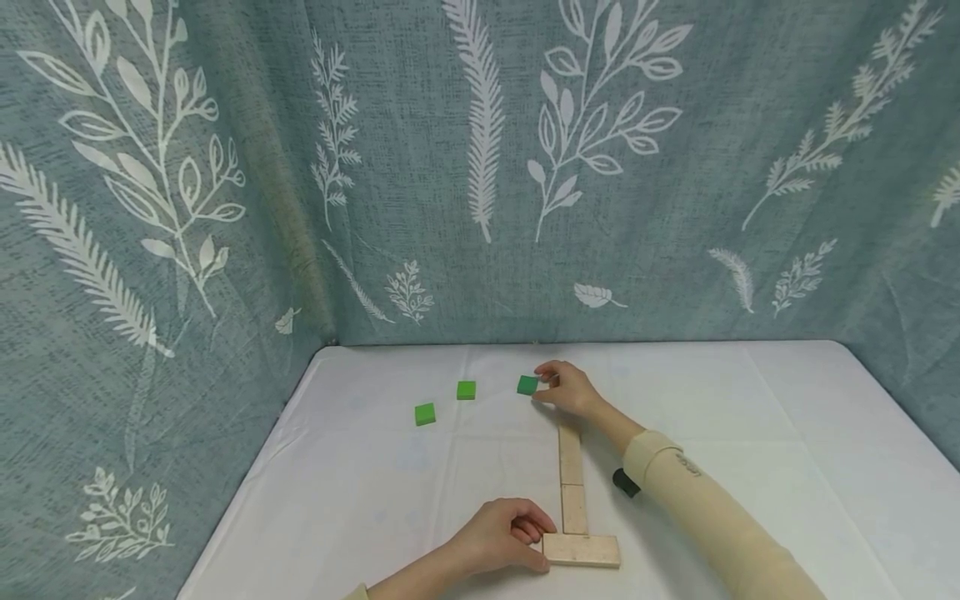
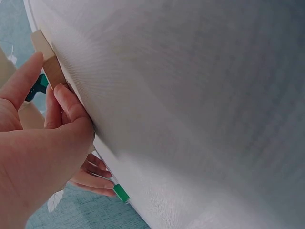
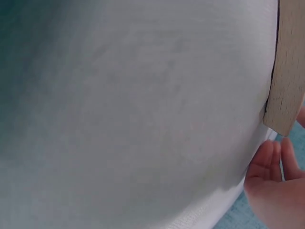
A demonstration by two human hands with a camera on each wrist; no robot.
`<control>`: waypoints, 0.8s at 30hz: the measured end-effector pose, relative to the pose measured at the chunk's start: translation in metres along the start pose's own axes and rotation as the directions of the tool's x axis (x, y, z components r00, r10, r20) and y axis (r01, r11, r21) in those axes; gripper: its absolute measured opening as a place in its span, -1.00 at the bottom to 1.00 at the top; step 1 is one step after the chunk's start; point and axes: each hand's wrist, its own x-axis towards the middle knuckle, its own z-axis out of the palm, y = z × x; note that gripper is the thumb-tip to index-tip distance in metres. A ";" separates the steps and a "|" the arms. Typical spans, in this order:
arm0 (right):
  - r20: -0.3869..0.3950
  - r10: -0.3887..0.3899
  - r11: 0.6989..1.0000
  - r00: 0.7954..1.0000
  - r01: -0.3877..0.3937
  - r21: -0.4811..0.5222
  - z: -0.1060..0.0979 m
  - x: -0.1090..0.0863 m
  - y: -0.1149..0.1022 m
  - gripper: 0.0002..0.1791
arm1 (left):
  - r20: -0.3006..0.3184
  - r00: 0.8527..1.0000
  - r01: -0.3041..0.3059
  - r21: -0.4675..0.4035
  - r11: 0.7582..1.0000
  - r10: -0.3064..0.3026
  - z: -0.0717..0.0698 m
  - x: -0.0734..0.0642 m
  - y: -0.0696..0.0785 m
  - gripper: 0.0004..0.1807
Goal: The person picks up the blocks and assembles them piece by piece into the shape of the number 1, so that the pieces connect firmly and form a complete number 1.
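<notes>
A dark green block lies (apparently flat) beyond the pale, crosswise wooden block.

The head view is evenly and softly lit; the white tablecloth is rendered pale, and the print of the curtain is kept fairly clear. Faint, soft-edged shadows are cast on the cloth beside the right sleeve. Both wrist views are dimmer and greyer, with the weave largely smeared; the right wrist view is darkened most at its upper left corner. There, the long edge of a wooden block is visibly bowed by lens distortion.
</notes>
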 end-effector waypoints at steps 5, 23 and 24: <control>0.018 -0.007 1.000 1.000 0.007 -0.014 0.002 0.000 -0.001 -0.57 | -0.006 1.000 0.005 0.005 1.000 -0.005 0.001 -0.001 0.000 -0.65; 0.017 0.010 0.997 1.000 -0.008 -0.074 0.005 0.001 -0.004 -0.58 | -0.004 1.000 0.012 -0.009 1.000 -0.012 0.003 -0.001 0.001 -0.66; 0.015 0.010 0.997 1.000 -0.009 -0.075 0.005 0.001 -0.004 -0.59 | -0.005 1.000 0.011 -0.011 1.000 -0.011 0.003 -0.001 0.001 -0.66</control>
